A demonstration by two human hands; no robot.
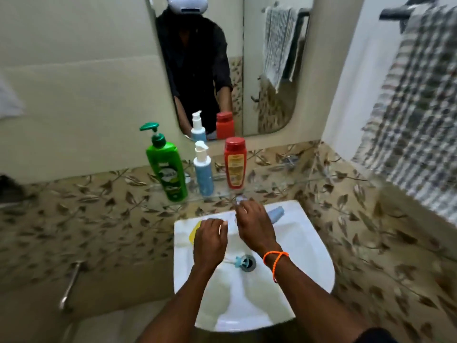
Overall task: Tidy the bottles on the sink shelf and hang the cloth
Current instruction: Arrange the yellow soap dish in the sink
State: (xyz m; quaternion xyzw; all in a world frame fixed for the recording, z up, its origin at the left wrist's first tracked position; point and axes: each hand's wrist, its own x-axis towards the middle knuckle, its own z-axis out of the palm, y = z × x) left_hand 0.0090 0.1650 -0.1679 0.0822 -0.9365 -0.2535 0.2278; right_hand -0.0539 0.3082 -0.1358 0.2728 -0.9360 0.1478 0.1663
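Two bare forearms are seen nearest the camera, stretched forward over a white sink point(309, 246). An orange cord bracelet point(275, 259) is worn on the right wrist. The left hand point(210, 240) is placed at the sink's back left edge, its fingers curled down onto a yellow object point(194, 232) that is mostly covered; whether it is actually gripped cannot be told. The right hand point(254, 225) is raised at the back middle of the sink, its grip closed around a small pale, blurred item point(241, 199) pinched between the fingertips just below the shelf edge. A light blue bottle point(277, 214) is lying on its side on the sink's back rim, just beside the right hand. A small blue plug point(241, 261) is seen at the drain.

On the glass shelf point(259, 185) above the sink, three bottles are stood upright in a row: a green pump bottle point(168, 169) at the left, a blue pump bottle point(204, 173) in the middle, and a red bottle point(235, 164) at the right. All three are set near each other but apart. A mirror point(267, 70) is mounted behind them.

A checked cloth point(415, 120) is hung over a dark rail point(393, 12) on the right wall, well apart from the hands.
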